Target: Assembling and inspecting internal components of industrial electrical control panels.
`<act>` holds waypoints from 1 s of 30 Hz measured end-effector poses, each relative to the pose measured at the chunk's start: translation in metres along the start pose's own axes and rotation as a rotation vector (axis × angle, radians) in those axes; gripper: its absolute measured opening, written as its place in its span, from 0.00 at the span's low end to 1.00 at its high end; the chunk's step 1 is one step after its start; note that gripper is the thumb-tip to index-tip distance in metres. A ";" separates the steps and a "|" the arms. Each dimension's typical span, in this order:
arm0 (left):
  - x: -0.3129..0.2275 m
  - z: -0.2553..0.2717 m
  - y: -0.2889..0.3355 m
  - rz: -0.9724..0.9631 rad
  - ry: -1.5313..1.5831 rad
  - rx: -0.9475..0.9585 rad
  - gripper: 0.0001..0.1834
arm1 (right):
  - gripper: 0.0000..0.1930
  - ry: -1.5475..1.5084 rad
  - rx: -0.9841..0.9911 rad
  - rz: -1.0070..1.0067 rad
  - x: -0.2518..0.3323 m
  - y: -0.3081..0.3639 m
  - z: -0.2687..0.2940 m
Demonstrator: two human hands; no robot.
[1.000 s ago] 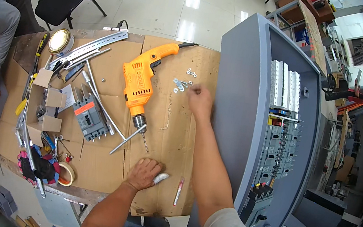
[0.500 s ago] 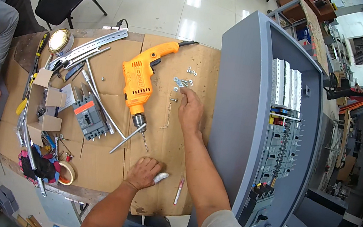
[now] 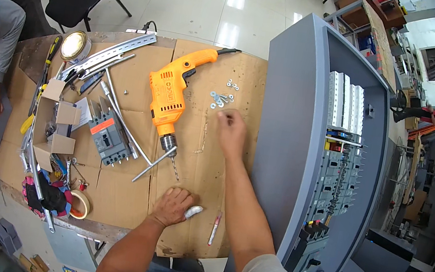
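Note:
My right hand (image 3: 231, 130) hovers over the cardboard just below a small pile of bolts and washers (image 3: 220, 100). Thumb and fingers are pinched together, but what they hold, if anything, is hidden and smeared. Several nuts (image 3: 232, 84) lie above the pile. Nearer to me, my left hand (image 3: 172, 207) rests on the cardboard with its fingers curled in and no object showing; a white wrapping covers its thumb. Ahead of it lies an orange power drill (image 3: 168, 94), its bit pointing toward me. A red and white marker (image 3: 215, 228) lies between my forearms.
A grey metal cabinet (image 3: 284, 118) with circuit breakers inside stands along the right. To the left are a loose circuit breaker (image 3: 109, 139), a T-handle wrench (image 3: 151, 166), an opened carton (image 3: 62, 144), metal rails (image 3: 111, 53) and a tape roll (image 3: 79, 205). Another person (image 3: 1, 45) sits at far left.
My right hand has drawn slightly back toward me from the pile. The single bolt that lay beside its fingers no longer shows there. My left hand stays put.

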State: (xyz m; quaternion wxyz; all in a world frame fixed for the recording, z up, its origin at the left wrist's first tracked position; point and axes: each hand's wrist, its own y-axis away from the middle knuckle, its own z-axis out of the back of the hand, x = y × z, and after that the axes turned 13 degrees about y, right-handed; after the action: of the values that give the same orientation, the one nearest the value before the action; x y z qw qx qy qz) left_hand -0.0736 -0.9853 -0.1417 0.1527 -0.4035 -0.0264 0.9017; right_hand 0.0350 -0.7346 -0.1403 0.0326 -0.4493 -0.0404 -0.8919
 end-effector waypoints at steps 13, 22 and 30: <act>-0.002 0.003 -0.004 -0.004 0.004 -0.026 0.20 | 0.08 0.418 -0.101 0.291 0.010 -0.017 -0.016; -0.001 0.006 -0.003 0.000 0.028 -0.001 0.18 | 0.11 0.543 -0.039 0.151 0.015 -0.007 -0.007; -0.002 0.008 -0.004 0.001 0.047 -0.013 0.19 | 0.10 0.438 0.053 0.120 0.021 -0.019 -0.010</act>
State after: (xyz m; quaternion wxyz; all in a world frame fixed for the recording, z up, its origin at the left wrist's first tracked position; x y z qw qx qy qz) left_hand -0.0777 -0.9814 -0.1340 0.1503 -0.4254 -0.0286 0.8920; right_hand 0.0125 -0.7171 -0.1304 0.1051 -0.2457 -0.0290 -0.9632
